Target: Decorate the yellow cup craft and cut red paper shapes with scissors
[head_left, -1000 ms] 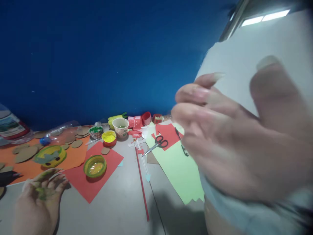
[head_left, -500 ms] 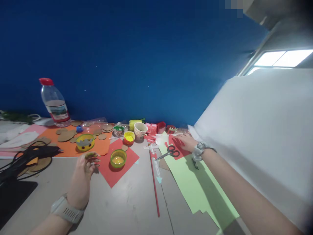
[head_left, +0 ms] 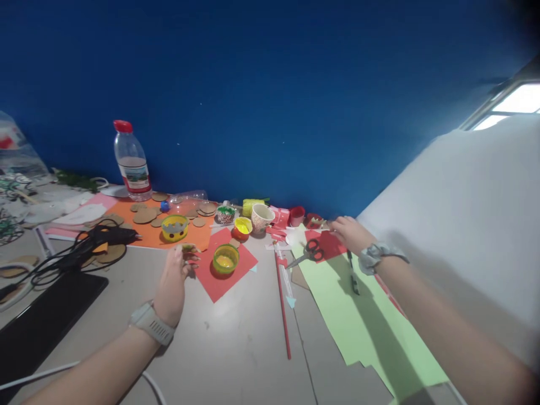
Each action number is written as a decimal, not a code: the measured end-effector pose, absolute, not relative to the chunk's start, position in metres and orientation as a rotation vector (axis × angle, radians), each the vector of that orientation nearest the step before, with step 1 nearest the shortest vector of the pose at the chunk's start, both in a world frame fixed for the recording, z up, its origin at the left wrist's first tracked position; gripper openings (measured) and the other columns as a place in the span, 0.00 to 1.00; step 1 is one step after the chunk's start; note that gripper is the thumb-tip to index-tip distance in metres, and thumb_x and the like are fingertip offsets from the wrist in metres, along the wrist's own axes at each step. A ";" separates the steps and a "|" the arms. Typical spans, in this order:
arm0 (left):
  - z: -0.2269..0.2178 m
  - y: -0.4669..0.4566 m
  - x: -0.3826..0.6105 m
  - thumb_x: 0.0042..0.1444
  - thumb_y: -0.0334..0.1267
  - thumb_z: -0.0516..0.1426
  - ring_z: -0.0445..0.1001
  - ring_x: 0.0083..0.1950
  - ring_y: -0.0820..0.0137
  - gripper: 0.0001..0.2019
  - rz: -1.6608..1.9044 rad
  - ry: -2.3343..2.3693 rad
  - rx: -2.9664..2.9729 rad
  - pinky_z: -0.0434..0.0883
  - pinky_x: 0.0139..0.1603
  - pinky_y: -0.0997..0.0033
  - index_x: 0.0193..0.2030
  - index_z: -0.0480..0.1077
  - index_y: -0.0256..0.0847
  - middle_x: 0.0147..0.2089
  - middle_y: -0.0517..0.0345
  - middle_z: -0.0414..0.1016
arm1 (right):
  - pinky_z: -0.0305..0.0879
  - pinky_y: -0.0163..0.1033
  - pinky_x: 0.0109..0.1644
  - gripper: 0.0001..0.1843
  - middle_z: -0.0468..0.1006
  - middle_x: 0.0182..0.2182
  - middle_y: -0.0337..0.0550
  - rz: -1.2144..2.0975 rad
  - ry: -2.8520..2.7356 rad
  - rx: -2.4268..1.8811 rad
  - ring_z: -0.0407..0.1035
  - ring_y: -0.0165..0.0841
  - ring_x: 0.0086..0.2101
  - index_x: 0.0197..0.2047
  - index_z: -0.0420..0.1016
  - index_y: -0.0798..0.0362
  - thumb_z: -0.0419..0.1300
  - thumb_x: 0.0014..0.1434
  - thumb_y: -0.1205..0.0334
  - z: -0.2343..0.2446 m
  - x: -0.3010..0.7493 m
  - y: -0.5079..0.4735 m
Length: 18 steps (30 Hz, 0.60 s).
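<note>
Left hand: your left hand (head_left: pixel 174 281) hovers over the grey table (head_left: pixel 236 360), fingers loosely curled, holding nothing, paint smeared on the fingertips.
Right hand: your right hand (head_left: pixel 349 233) lies flat and open on the red paper piece (head_left: pixel 327 244), gripping nothing.
Scissors: the scissors (head_left: pixel 307 253) lie just beside that hand, partly on the red piece.
Paint cup: the green-rimmed cup (head_left: pixel 226 258) sits on a red sheet (head_left: pixel 225 273) near your left fingertips.
Risk – smear: painted fingertips would likely mark any paper they touch.
Risk – spill: a sideways sweep of the left hand could tip the cup.
Risk – snag: the cable (head_left: pixel 63 260) at far left could catch a wrist.
Edges: the green sheet (head_left: pixel 358 315) overhangs toward you – avoid dragging an arm across it.
Open room: bare table lies between your forearms.
</note>
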<state>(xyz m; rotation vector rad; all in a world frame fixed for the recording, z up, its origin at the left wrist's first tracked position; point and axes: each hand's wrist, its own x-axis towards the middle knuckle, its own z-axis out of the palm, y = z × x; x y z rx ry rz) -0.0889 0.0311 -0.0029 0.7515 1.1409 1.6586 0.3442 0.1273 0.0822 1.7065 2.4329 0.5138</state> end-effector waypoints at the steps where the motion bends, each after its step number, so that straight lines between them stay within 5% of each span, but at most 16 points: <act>1: -0.003 0.031 -0.089 0.52 0.50 0.58 0.70 0.31 0.70 0.15 1.658 1.139 0.752 0.66 0.25 0.74 0.37 0.70 0.40 0.33 0.58 0.72 | 0.66 0.47 0.47 0.11 0.75 0.37 0.52 0.550 2.456 1.716 0.69 0.42 0.41 0.37 0.76 0.55 0.53 0.65 0.67 0.086 0.344 0.126; 9: -0.007 0.031 -0.089 0.55 0.53 0.55 0.69 0.32 0.71 0.16 1.653 1.147 0.793 0.66 0.26 0.74 0.37 0.69 0.41 0.34 0.58 0.72 | 0.63 0.51 0.47 0.14 0.72 0.33 0.53 0.746 2.661 1.861 0.66 0.46 0.37 0.30 0.72 0.50 0.49 0.65 0.63 0.121 0.343 0.118; 15: -0.004 0.025 -0.087 0.59 0.53 0.53 0.68 0.33 0.70 0.16 1.607 1.172 0.923 0.68 0.27 0.74 0.39 0.67 0.41 0.35 0.58 0.71 | 0.61 0.53 0.52 0.10 0.71 0.37 0.53 0.881 2.885 2.184 0.65 0.47 0.44 0.35 0.67 0.48 0.49 0.68 0.56 0.134 0.299 0.079; 18: 0.001 0.013 -0.082 0.60 0.53 0.54 0.69 0.36 0.68 0.17 1.530 1.138 1.040 0.70 0.30 0.72 0.40 0.69 0.40 0.37 0.56 0.72 | 0.68 0.45 0.39 0.09 0.70 0.34 0.45 0.780 3.017 2.359 0.68 0.39 0.34 0.37 0.62 0.49 0.51 0.68 0.54 0.115 0.257 0.047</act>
